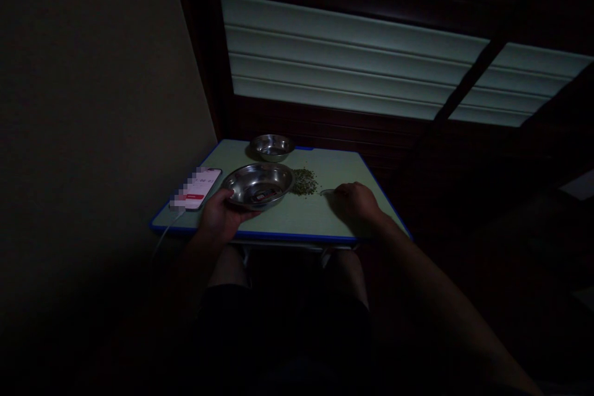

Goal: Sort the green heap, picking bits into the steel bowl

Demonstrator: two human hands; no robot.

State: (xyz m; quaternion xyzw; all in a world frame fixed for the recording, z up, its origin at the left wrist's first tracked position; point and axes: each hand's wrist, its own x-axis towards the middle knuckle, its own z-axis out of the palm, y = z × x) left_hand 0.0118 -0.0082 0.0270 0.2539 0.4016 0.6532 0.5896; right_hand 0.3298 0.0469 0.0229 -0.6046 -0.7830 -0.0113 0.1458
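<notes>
In the one head view, the room is dim, and the left hand (221, 215) grasps the near steel bowl (240, 182), thumb over its rim and fingers against its underside. The right hand (357, 201) is curled around a thin spoon-like utensil (327, 191), its tip just beside the loose greenish grains (304, 182). Those grains lie spread on the counter (297, 218), by the near bowl's right side. The far steel bowl (275, 142) sits behind, nobody touching it, and a phone (204, 185) lies to the left.

I'd judge the work is not far along: bowl and utensil are in hand, but plenty of grains lie loose. Whether either bowl already holds some, I can't tell through the shadow and reflections.
</notes>
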